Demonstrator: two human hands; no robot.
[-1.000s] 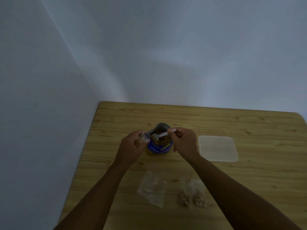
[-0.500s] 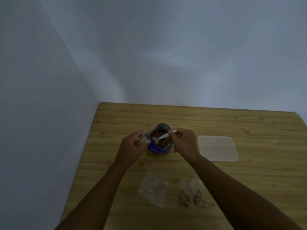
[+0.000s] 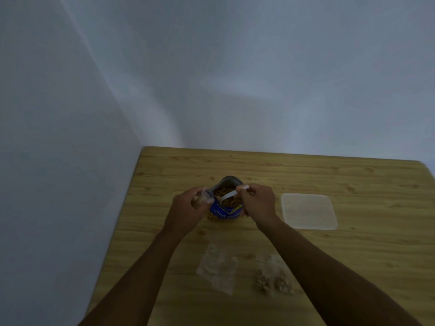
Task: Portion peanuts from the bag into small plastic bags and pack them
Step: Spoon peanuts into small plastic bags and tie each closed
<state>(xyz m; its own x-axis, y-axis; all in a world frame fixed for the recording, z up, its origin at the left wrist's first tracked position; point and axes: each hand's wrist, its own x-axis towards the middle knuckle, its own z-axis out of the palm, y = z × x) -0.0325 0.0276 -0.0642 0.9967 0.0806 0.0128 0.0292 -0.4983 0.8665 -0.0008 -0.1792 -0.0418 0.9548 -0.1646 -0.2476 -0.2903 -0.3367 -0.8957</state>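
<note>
A clear lid (image 3: 308, 211) lies on the wooden table (image 3: 329, 255), right of the open blue peanut bag (image 3: 226, 209). The left hand (image 3: 188, 211) grips a small clear bag (image 3: 202, 198) at the peanut bag's mouth. The right hand (image 3: 257, 203) pinches a white spoon (image 3: 229, 196) over the peanuts. Nearer lie one empty bag (image 3: 217, 267) and what look like two blurry filled bags (image 3: 273, 277).

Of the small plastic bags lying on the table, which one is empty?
The empty bag on the left: it lies flat and clear, with nothing inside. The filled bags right of it show tan peanuts.
</note>
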